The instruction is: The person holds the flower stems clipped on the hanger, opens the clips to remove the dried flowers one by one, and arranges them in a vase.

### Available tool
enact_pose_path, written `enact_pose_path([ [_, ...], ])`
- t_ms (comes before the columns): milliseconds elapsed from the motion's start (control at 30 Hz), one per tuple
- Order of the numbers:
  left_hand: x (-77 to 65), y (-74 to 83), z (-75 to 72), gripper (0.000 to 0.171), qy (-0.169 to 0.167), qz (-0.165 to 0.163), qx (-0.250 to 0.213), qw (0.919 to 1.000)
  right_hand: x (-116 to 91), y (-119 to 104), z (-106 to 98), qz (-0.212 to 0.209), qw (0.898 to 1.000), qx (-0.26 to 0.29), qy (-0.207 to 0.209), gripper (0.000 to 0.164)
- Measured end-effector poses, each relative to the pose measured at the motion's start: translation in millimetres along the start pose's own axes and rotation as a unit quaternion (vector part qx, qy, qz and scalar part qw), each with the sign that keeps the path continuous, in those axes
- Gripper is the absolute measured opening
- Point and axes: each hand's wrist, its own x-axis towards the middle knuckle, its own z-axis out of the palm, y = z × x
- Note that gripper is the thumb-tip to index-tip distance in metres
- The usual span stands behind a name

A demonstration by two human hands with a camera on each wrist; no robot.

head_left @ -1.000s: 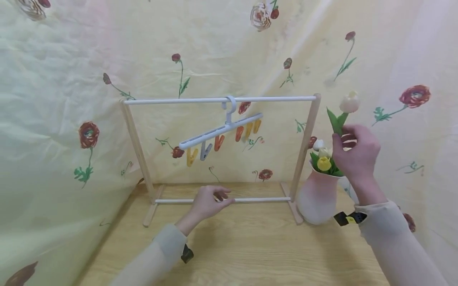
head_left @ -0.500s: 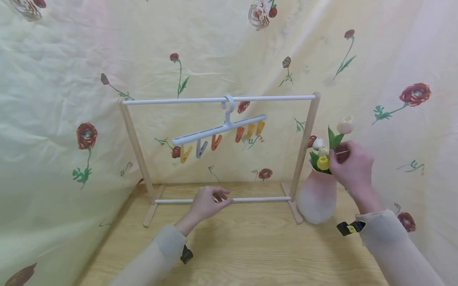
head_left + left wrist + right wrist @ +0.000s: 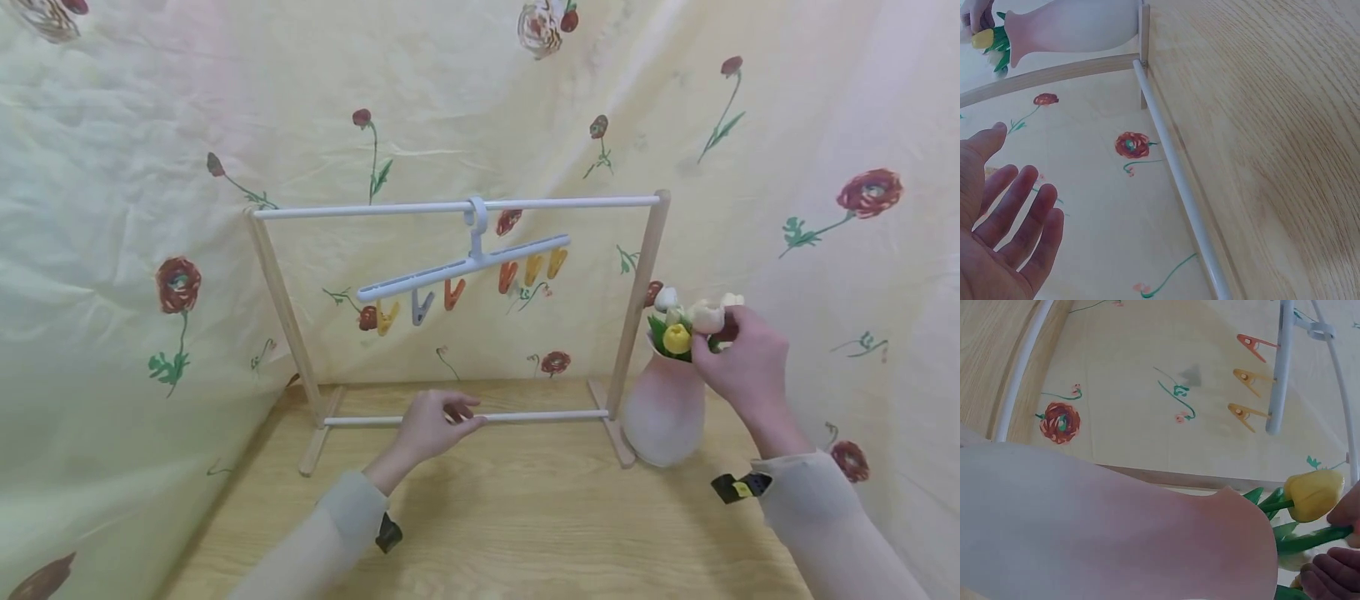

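My right hand (image 3: 742, 354) is at the mouth of a pink-and-white vase (image 3: 663, 417), pinching the green stem (image 3: 1316, 539) of a whitish tulip (image 3: 707, 317). That stem reaches down into the vase in the right wrist view. A yellow tulip (image 3: 677, 339) and other pale tulips (image 3: 666, 300) stand in the vase beside my fingers. My left hand (image 3: 437, 427) holds nothing. Its fingers are loosely bent, with the palm showing in the left wrist view, and it overlaps the rack's lower white bar (image 3: 543, 416) in the head view.
A wooden rack (image 3: 281, 308) stands left of the vase. From its top bar (image 3: 360, 211) hangs a pale blue hanger (image 3: 427, 279) with several yellow, orange and grey clips (image 3: 422, 307). Flower-print cloth (image 3: 450, 100) surrounds the wooden tabletop (image 3: 480, 525).
My right hand has come down to the vase mouth, and the tulip's stem has gone into the vase with its bloom now low among the others. The hanger has swung slightly. My left hand stays put.
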Motion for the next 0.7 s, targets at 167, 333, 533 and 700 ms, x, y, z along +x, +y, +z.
enact_pose_path([
  [167,0.8,-0.8,-0.5,0.029,0.002,0.0,0.006,1.0,-1,-1,-5,-0.011,1.0,0.016,0.008,0.044],
  [333,6.9,0.3,3.9,0.028,-0.003,0.0,0.01,0.9999,0,-3,-7,-0.033,0.999,0.01,0.006,0.039],
  [533,17.3,11.3,17.9,0.032,-0.024,-0.004,-0.005,0.9997,-2,-6,-9,-0.033,0.999,-0.015,-0.036,0.043],
  [700,20.8,18.1,24.7,0.033,-0.017,-0.001,-0.001,0.9999,-4,-10,-18,-0.063,0.993,-0.023,-0.102,0.066],
])
